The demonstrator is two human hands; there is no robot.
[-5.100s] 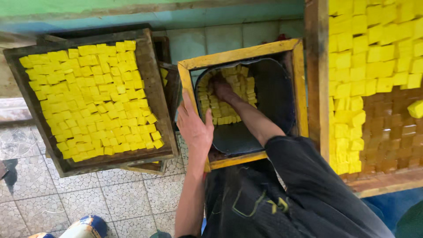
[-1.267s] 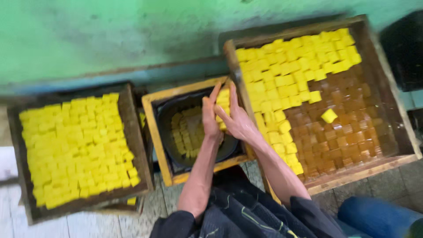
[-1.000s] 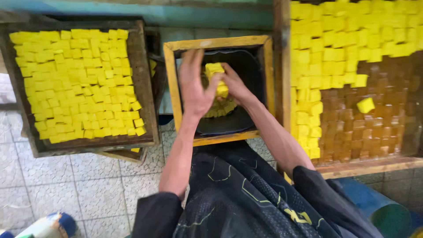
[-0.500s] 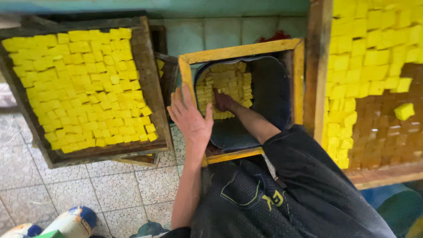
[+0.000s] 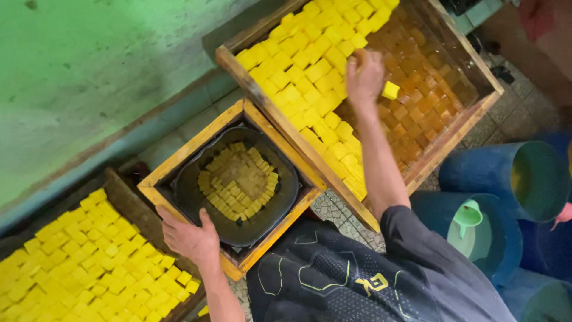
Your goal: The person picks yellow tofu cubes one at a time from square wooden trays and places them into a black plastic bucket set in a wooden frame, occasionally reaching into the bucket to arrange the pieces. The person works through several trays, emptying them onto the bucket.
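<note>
Right hand [image 5: 364, 76] has left the black basin [image 5: 190, 191], now grasping yellow cubes [image 5: 310, 71], upper frame; left hand [image 5: 189, 237], released, steadies the basin's yellow wooden frame [image 5: 179, 161].

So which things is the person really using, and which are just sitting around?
In use:
- right hand reaching among the yellow cubes in the big wooden tray
- left hand resting on the small wooden frame
- dark pan with cubes inside

Just nearby:
- left tray of yellow cubes
- blue barrels
- green funnel

Tiled floor [image 5: 333, 206] — three wooden crates [image 5: 286, 128], blue drums [image 5: 506, 179] on it.
</note>
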